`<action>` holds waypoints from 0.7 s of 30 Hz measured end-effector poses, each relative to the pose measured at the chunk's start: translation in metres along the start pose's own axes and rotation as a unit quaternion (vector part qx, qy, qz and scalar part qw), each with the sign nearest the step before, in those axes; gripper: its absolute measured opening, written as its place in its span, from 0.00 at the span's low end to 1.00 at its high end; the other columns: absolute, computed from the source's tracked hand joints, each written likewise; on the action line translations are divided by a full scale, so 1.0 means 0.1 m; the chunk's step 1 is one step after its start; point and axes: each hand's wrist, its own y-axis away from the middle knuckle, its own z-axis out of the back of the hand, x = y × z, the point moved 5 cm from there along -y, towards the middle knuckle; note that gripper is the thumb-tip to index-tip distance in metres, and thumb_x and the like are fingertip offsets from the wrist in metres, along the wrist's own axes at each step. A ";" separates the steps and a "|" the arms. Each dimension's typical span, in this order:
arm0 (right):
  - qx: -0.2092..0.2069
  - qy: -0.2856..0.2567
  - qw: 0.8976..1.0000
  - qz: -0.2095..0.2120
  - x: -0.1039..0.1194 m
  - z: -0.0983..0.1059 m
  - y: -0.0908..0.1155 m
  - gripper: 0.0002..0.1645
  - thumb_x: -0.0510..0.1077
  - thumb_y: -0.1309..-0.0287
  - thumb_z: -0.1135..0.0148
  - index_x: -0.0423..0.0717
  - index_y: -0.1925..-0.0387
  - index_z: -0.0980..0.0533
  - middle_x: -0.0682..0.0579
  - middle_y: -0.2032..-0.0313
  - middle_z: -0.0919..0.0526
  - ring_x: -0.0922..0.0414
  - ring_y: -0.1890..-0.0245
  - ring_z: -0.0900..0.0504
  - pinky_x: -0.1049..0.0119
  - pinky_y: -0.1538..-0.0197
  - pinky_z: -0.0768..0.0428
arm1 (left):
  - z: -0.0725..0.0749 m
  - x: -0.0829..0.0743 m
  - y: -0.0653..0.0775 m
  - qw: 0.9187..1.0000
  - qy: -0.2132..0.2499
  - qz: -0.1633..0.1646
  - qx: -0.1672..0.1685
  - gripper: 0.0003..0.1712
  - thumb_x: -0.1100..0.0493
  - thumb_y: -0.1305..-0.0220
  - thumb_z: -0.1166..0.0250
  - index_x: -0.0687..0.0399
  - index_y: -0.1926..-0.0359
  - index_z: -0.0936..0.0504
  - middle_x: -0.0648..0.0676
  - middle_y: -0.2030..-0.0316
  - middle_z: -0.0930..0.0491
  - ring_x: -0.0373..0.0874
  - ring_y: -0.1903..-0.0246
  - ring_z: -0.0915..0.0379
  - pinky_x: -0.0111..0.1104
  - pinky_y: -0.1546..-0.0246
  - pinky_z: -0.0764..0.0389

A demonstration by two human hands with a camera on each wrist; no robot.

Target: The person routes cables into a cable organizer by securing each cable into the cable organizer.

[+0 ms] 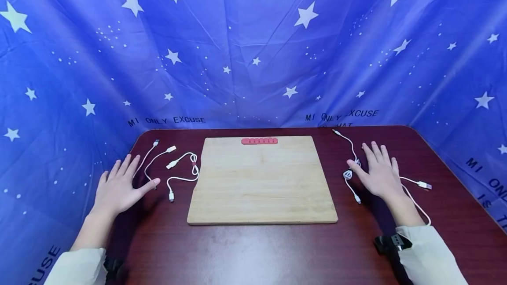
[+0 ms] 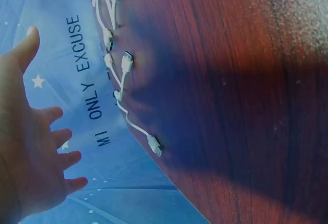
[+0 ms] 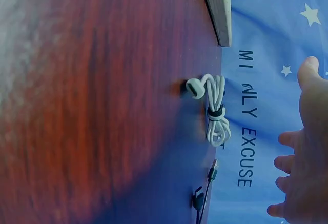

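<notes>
My left hand (image 1: pixel 120 188) is spread palm down over the left side of the table, its thumb near white USB cables. Two thin white cable lengths end in plugs (image 1: pixel 171 149) beyond its fingers. Closer to the board, another white USB cable (image 1: pixel 172 196) is looped and bound with a red tie. On the opposite side my right hand (image 1: pixel 378 175) is also spread, holding nothing. By its thumb lies a white cable coiled in a bundle (image 3: pixel 218 131) with a black tie (image 3: pixel 216 114). Another cable, partly hidden by that hand, shows its USB plug (image 1: pixel 424 185) to the right.
Between the hands a light wooden board (image 1: pixel 261 188) lies flat on the dark red table (image 1: pixel 253 254). A red slotted strip (image 1: pixel 259 141) sits at the board's far edge. Blue star-printed curtain (image 1: pixel 245 47) hangs around the table's back and sides.
</notes>
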 end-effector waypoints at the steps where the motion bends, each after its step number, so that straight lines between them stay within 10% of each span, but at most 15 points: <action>1: 0.000 -0.001 1.000 0.001 0.01 0.00 -0.01 0.51 0.71 0.35 0.58 0.40 0.26 0.52 0.31 0.27 0.55 0.34 0.25 0.65 0.25 0.33 0.58 | 0.00 0.00 0.00 1.000 0.000 0.000 -0.001 0.57 0.25 0.41 0.49 0.56 0.25 0.55 0.71 0.28 0.51 0.73 0.31 0.57 0.68 0.35 0.54; 21: -0.003 -0.013 1.000 0.018 0.15 0.03 -0.06 0.50 0.70 0.35 0.55 0.37 0.28 0.48 0.30 0.28 0.51 0.33 0.26 0.59 0.28 0.32 0.55 | -0.10 0.15 0.07 1.000 -0.004 0.001 0.019 0.56 0.25 0.43 0.46 0.60 0.27 0.48 0.71 0.30 0.46 0.74 0.34 0.52 0.68 0.41 0.47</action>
